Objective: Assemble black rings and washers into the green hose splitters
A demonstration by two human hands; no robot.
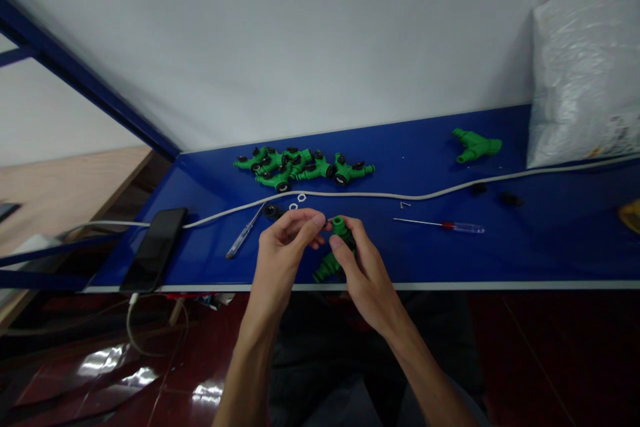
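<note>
Gripping a green fitting (341,229) over the table (430,257), near its front edge, the right hand (364,260) curls round it, thumb against its side. The left hand (287,237) is half closed just beside the fitting's upper end, thumb and forefinger nearly together; whether they pinch the dark speck (327,219) at their tips, I cannot tell. Beyond the left hand lie white rings (301,195) and a black cap (271,212). A clear screwdriver (243,238) lies left; a red-collared screwdriver (447,225) and screws (406,205) lie right. Clustered fittings (280,177) sit behind the cable (360,195).
</note>
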